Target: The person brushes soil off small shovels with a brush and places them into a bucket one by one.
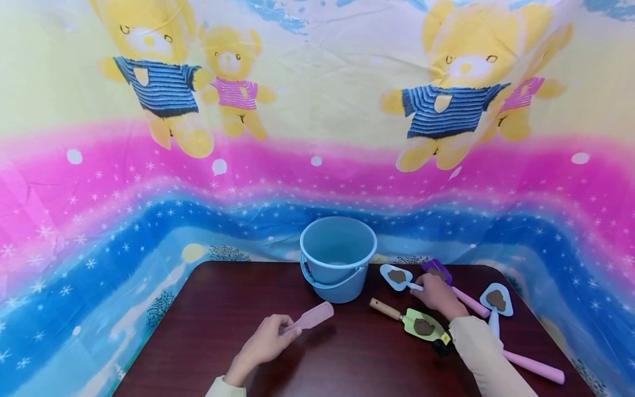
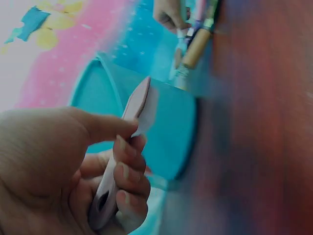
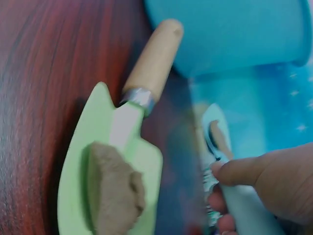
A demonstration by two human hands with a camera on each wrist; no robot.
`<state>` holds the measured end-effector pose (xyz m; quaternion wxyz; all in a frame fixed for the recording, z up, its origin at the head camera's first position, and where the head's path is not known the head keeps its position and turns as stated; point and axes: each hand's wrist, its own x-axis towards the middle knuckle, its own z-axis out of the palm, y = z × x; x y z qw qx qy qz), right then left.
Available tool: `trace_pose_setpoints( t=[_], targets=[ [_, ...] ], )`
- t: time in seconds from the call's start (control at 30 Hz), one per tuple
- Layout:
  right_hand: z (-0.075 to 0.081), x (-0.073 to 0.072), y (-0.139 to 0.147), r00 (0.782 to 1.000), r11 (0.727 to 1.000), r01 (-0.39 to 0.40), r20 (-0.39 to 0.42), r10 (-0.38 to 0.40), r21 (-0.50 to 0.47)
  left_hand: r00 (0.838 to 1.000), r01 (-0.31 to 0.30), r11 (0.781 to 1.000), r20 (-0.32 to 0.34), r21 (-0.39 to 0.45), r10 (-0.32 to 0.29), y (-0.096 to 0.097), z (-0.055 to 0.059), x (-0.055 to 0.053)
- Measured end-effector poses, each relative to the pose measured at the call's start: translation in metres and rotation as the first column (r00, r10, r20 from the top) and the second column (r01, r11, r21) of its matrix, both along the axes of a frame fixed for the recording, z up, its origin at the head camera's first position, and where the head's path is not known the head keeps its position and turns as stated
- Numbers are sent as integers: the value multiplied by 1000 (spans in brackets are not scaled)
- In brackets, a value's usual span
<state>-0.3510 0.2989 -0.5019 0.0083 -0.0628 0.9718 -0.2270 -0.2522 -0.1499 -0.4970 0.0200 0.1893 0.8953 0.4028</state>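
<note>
In the head view my left hand [image 1: 265, 339] grips a pale pink scoop [image 1: 315, 316] by its handle, its flat blade tilted up in front of the bucket. My right hand [image 1: 436, 295] holds the handle of a light blue trowel [image 3: 249, 210] at the back right; a brown lump [image 1: 397, 276] lies on its blade. Just in front of that hand is a green trowel [image 1: 409, 318] with a wooden handle [image 3: 155, 61], carrying another brown lump [image 3: 115, 193]. A light blue bucket [image 1: 342, 282] stands upright between the hands, its bail handle hanging down in front.
Beyond my right hand lies a purple shovel [image 1: 445, 267] with a pink handle [image 1: 471, 302]. Another light blue trowel [image 1: 494, 322] with a brown lump is farther right. My sleeve partly covers a second pink handle [image 1: 536, 368]. A bear-print cloth [image 1: 317, 110] surrounds the dark table [image 1: 223, 309].
</note>
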Motion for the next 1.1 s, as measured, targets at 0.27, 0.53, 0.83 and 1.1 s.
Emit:
trace_pose_setpoints(
  t=[0.27,0.53,0.83,1.1],
  targets=[
    [35,35,-3,1000,1000,25,-4,-25,-2,971,231,973,70,-7,-230,6,33,-10],
    [68,80,-19,997,997,-58,52,60,-51,942,294,953,148,73,-302,16,55,-15],
    [87,109,-46,992,996,-78,93,81,-43,938,311,943,122,117,-324,37,71,-18],
    [91,111,-73,995,997,-81,63,82,-15,942,293,944,124,152,-312,54,68,-20]
  ],
)
